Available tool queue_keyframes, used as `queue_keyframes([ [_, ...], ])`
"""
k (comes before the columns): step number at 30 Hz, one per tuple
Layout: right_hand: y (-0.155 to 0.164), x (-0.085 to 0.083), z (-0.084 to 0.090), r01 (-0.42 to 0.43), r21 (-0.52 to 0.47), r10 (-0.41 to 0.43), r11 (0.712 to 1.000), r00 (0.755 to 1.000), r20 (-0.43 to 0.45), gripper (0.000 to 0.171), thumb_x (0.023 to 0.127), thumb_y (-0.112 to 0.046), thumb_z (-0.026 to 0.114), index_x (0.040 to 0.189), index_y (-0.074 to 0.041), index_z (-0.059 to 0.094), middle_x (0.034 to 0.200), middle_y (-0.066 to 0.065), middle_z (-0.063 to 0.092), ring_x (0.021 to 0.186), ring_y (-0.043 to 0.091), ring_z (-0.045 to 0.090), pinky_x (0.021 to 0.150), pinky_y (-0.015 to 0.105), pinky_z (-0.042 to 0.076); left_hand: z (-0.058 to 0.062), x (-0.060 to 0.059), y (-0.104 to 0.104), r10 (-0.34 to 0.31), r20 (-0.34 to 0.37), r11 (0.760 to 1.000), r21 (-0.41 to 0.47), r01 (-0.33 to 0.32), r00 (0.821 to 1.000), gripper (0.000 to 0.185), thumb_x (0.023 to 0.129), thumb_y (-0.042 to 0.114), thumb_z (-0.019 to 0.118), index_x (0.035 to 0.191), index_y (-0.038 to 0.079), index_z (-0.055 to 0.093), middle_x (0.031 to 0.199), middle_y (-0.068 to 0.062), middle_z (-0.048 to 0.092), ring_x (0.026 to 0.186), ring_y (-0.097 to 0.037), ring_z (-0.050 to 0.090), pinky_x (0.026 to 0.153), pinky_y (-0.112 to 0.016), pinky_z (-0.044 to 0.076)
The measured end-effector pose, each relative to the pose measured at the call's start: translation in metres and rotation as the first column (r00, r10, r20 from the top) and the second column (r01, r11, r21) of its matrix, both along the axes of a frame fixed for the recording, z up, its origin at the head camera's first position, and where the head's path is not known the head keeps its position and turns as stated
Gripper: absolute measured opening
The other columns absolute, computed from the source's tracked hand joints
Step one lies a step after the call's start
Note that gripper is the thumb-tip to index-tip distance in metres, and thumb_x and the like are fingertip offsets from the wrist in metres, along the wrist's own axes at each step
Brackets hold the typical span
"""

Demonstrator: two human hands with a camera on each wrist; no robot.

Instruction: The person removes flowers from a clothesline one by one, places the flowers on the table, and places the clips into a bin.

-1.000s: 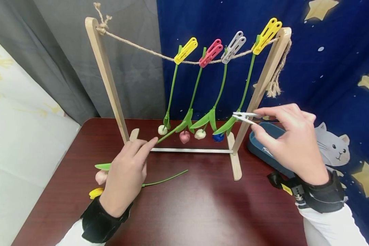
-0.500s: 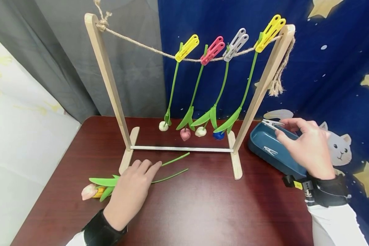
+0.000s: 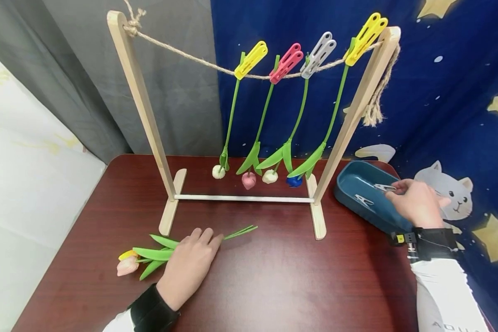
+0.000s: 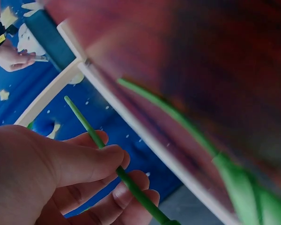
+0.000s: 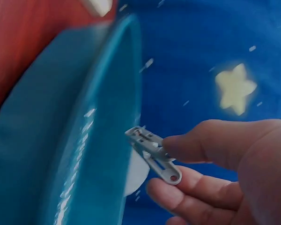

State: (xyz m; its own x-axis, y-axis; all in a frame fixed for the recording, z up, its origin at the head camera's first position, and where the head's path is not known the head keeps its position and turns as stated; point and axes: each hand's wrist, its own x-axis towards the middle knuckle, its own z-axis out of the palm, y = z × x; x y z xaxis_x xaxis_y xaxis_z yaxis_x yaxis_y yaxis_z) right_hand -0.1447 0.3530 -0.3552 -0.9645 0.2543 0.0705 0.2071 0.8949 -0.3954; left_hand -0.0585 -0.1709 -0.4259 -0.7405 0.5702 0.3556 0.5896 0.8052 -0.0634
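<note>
Two hands are at work on the dark red wooden surface (image 3: 274,286): your left hand (image 3: 188,267) lies low on the near left, its fingers curled round the thin green stem of an artificial tulip (image 4: 126,180), which the left wrist view shows pinched between thumb and fingers. That stem belongs to a small bundle of loose tulips with green leaves and pink and yellow buds (image 3: 139,258), lying flat just left of your hand. Your right hand (image 3: 415,203) is well apart on the far right, over the dark blue oval plastic tray (image 3: 348,193), pinching a grey plastic clothespin (image 5: 152,154) between thumb and fingertips; another grey clothespin (image 3: 363,200) lies inside the tray. Between your hands stands the pale wooden drying frame (image 3: 145,115), with a jute rope (image 3: 182,55) slung across its top. Four tulips hang upside down from the rope, held by a yellow peg (image 3: 250,60), a pink peg (image 3: 288,62), a grey peg (image 3: 318,53) and a second yellow peg (image 3: 365,37). The frame's right foot (image 3: 317,219) stands between the loose tulips and the tray.
</note>
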Motion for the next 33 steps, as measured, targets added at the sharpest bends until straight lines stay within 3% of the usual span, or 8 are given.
queue_keyframes([
  [3, 0.012, 0.001, -0.009, 0.038, 0.004, -0.038, 0.999, 0.997, 0.061, 0.038, 0.100, -0.024, 0.067, 0.116, 0.010, 0.067, 0.099, 0.032, 0.070, 0.109, 0.060, 0.051, 0.101, 0.093, -0.003, -0.008, -0.001, 0.001, 0.003, 0.034, 1.000, -0.007, -0.003, 0.999, 0.034, 0.082, -0.002, 0.087, 0.114, 0.006, 0.077, 0.092, -0.008, 0.060, 0.080, -0.025, 0.056, 0.059, -0.033, 0.052],
  [5, 0.017, 0.003, -0.015, 0.053, 0.016, -0.054, 0.998, 0.996, 0.078, 0.037, 0.099, -0.025, 0.069, 0.111, 0.010, 0.070, 0.092, 0.029, 0.071, 0.107, 0.061, 0.052, 0.100, 0.094, -0.004, -0.013, -0.002, 0.002, 0.006, 0.043, 1.000, -0.009, -0.006, 0.999, 0.031, 0.082, -0.002, 0.086, 0.111, 0.006, 0.077, 0.091, -0.008, 0.060, 0.080, -0.025, 0.057, 0.059, -0.033, 0.052],
  [10, 0.023, 0.007, -0.026, 0.072, 0.031, -0.075, 0.997, 0.989, 0.124, 0.036, 0.099, -0.028, 0.071, 0.073, -0.003, 0.067, 0.065, 0.012, 0.060, 0.095, 0.056, 0.057, 0.100, 0.094, -0.004, -0.023, -0.006, 0.004, 0.011, 0.023, 1.000, -0.025, -0.010, 1.000, 0.023, 0.085, -0.001, 0.083, 0.105, 0.006, 0.076, 0.088, -0.008, 0.058, 0.078, -0.026, 0.058, 0.057, -0.035, 0.052],
  [13, 0.025, 0.009, -0.032, 0.074, 0.027, -0.077, 0.997, 0.985, 0.154, 0.042, 0.100, -0.028, 0.068, 0.063, -0.010, 0.059, 0.059, 0.006, 0.051, 0.087, 0.049, 0.058, 0.100, 0.093, -0.006, -0.025, -0.009, 0.003, 0.018, 0.017, 0.999, -0.043, -0.018, 1.000, 0.021, 0.085, -0.001, 0.083, 0.103, 0.006, 0.077, 0.086, -0.008, 0.058, 0.077, -0.026, 0.058, 0.057, -0.034, 0.051],
  [18, 0.027, 0.011, -0.035, 0.071, 0.011, -0.072, 0.997, 0.980, 0.187, 0.039, 0.101, -0.026, 0.066, 0.066, -0.010, 0.061, 0.060, 0.006, 0.052, 0.083, 0.046, 0.060, 0.101, 0.093, -0.006, -0.026, -0.011, 0.002, 0.033, 0.031, 0.998, -0.053, -0.031, 0.999, 0.020, 0.085, 0.000, 0.083, 0.102, 0.008, 0.077, 0.086, -0.008, 0.059, 0.077, -0.026, 0.058, 0.058, -0.034, 0.051],
  [20, 0.028, 0.011, -0.035, 0.069, 0.016, -0.071, 0.997, 0.975, 0.209, 0.036, 0.101, -0.026, 0.066, 0.070, -0.007, 0.066, 0.063, 0.008, 0.057, 0.089, 0.051, 0.060, 0.101, 0.093, -0.005, -0.027, -0.011, 0.002, 0.034, 0.043, 0.998, -0.049, -0.032, 0.998, 0.020, 0.085, -0.001, 0.083, 0.102, 0.007, 0.077, 0.086, -0.008, 0.059, 0.078, -0.027, 0.059, 0.058, -0.035, 0.052],
  [28, 0.029, 0.009, -0.037, 0.069, 0.003, -0.067, 0.998, 0.957, 0.283, 0.032, 0.099, -0.026, 0.070, 0.096, 0.006, 0.075, 0.074, 0.014, 0.070, 0.097, 0.056, 0.059, 0.100, 0.093, -0.007, -0.028, -0.010, 0.000, 0.045, 0.053, 0.998, -0.054, -0.042, 0.998, 0.021, 0.085, 0.000, 0.083, 0.102, 0.009, 0.077, 0.086, -0.008, 0.058, 0.078, -0.027, 0.060, 0.057, -0.036, 0.051],
  [33, 0.026, 0.010, -0.038, 0.060, -0.004, -0.057, 0.998, 0.961, 0.272, 0.030, 0.097, -0.024, 0.071, 0.094, 0.005, 0.076, 0.075, 0.015, 0.070, 0.093, 0.052, 0.059, 0.099, 0.094, -0.004, -0.028, -0.007, -0.002, 0.045, 0.054, 0.998, -0.042, -0.043, 0.998, 0.022, 0.084, 0.001, 0.083, 0.104, 0.009, 0.076, 0.087, -0.008, 0.059, 0.078, -0.027, 0.060, 0.057, -0.036, 0.051],
])
